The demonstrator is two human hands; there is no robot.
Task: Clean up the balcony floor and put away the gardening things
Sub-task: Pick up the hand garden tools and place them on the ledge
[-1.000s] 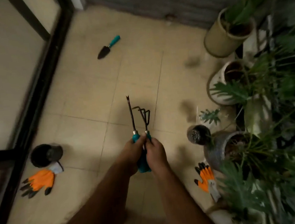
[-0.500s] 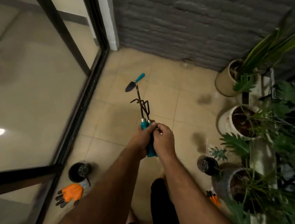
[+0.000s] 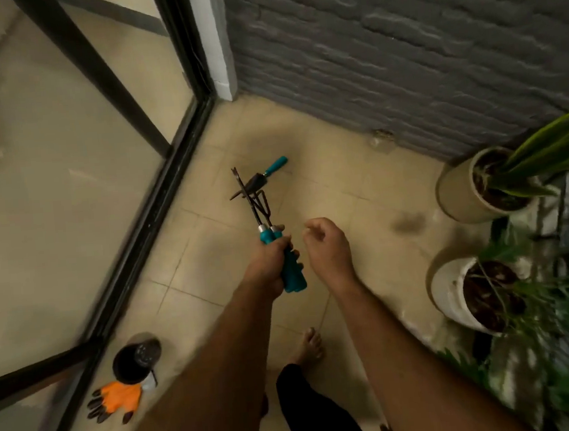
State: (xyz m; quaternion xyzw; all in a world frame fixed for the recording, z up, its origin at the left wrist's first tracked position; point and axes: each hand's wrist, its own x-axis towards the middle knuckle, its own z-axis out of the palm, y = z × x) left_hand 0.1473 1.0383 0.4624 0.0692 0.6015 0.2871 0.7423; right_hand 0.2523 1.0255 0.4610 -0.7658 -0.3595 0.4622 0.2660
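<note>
I see the left hand (image 3: pixel 269 263) holding two garden tools (image 3: pixel 281 250) by their blue handles, its grip tight around them; the right hand (image 3: pixel 325 246) hangs just beside, fingers loosely curled, holding nothing; a small trowel (image 3: pixel 265 177) lies on the floor (image 3: pixel 343 193) ahead; an orange glove (image 3: pixel 118 400) lies beside a black pot (image 3: pixel 134 360).

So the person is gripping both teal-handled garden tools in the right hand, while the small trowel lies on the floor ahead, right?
Not quite. The head view shows the left hand gripping the two teal-handled tools; the right hand is beside them, loosely curled and holding nothing. The trowel does lie on the floor ahead.
</note>
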